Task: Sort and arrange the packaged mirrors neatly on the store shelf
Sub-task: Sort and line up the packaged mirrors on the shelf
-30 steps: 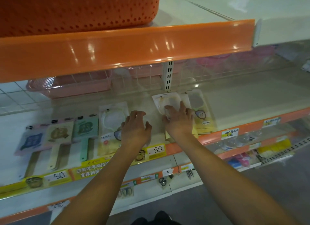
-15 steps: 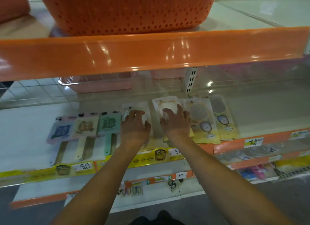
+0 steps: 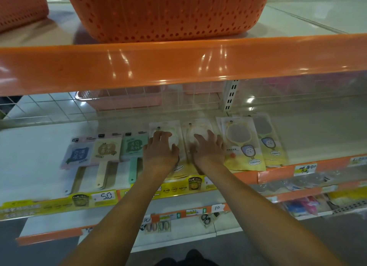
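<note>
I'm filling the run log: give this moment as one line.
step: arranging mirrors | left hand: flat on mirror pack | right hand: flat on neighbouring pack | shelf

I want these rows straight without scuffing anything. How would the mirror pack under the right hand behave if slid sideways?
The mirror pack lies flat under the right hand, so it likely slides, not rolls. Its glossy wrap looks slippery. It may ride over the neighbouring yellow pack.

A white price tag (image 3: 104, 196) on the shelf's front rail, below and left of the left hand (image 3: 158, 153), reads "5.0". A handwritten tag (image 3: 217, 207) on the rail beneath, below the right hand (image 3: 208, 152), reads "10".
</note>
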A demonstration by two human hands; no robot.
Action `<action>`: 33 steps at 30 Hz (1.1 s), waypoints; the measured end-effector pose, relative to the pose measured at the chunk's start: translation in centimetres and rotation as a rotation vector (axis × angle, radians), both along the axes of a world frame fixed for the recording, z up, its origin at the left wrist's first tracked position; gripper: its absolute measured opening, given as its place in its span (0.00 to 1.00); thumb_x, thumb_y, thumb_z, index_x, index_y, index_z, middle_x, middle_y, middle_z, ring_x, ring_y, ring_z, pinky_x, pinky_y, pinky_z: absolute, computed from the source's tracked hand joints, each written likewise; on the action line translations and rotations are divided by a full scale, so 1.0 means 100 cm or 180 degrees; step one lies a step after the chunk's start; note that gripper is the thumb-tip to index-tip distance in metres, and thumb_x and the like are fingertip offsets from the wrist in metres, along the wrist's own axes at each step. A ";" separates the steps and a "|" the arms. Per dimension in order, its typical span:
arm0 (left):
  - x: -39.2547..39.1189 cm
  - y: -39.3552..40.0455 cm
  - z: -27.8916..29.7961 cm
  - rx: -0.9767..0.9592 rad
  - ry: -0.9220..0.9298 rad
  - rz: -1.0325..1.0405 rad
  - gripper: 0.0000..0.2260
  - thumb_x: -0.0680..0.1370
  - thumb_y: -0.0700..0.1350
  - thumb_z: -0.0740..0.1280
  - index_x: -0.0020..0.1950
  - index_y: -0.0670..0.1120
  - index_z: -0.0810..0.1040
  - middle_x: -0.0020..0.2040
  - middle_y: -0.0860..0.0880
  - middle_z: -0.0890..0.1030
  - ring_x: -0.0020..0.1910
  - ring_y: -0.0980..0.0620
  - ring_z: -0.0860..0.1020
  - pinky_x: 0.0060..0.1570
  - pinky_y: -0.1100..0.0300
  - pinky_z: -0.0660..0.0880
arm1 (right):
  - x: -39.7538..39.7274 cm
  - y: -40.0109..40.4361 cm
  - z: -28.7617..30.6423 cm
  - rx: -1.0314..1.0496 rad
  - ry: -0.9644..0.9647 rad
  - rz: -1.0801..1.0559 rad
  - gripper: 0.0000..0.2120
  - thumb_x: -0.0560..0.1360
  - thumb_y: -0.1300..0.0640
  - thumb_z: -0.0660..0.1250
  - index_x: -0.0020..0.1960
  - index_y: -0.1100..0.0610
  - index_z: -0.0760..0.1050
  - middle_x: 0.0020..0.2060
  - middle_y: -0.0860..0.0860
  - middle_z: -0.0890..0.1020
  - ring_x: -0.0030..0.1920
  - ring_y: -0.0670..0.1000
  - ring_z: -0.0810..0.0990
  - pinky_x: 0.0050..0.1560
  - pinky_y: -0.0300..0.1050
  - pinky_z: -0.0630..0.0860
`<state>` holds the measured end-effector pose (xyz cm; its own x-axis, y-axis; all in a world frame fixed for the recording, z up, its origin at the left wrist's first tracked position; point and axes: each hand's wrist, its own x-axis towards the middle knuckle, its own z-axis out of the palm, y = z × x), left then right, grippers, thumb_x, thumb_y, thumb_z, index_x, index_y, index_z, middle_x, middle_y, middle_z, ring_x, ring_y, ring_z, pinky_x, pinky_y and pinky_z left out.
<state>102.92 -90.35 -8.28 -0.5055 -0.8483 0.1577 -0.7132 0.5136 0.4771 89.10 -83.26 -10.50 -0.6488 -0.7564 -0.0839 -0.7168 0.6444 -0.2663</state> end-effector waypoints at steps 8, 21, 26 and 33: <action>-0.002 0.002 -0.002 -0.0003 0.0039 -0.0052 0.17 0.76 0.48 0.64 0.64 0.48 0.72 0.64 0.48 0.72 0.62 0.45 0.72 0.57 0.49 0.70 | 0.004 0.004 -0.005 0.0039 -0.0160 0.0124 0.22 0.79 0.44 0.56 0.73 0.40 0.62 0.77 0.49 0.54 0.77 0.60 0.50 0.73 0.54 0.57; -0.037 0.014 0.001 -0.0118 -0.0004 -0.0313 0.18 0.75 0.49 0.64 0.65 0.49 0.72 0.64 0.48 0.72 0.60 0.44 0.74 0.56 0.50 0.71 | -0.015 0.021 0.020 -0.0331 0.0018 -0.0116 0.27 0.79 0.43 0.58 0.76 0.44 0.58 0.78 0.52 0.55 0.77 0.60 0.49 0.74 0.57 0.53; -0.074 0.034 0.006 -0.0165 -0.0093 -0.0609 0.18 0.76 0.49 0.63 0.66 0.49 0.71 0.66 0.48 0.70 0.62 0.44 0.72 0.56 0.51 0.69 | -0.047 0.054 0.033 -0.0452 0.0286 -0.0401 0.28 0.77 0.44 0.60 0.75 0.48 0.60 0.74 0.53 0.62 0.74 0.60 0.59 0.67 0.56 0.64; -0.116 0.061 0.001 -0.0102 -0.0148 -0.1044 0.20 0.77 0.49 0.63 0.68 0.49 0.69 0.67 0.48 0.69 0.63 0.45 0.71 0.58 0.51 0.69 | -0.082 0.097 0.031 -0.0497 0.0357 -0.0722 0.30 0.73 0.44 0.65 0.72 0.53 0.67 0.69 0.57 0.69 0.68 0.65 0.66 0.63 0.59 0.68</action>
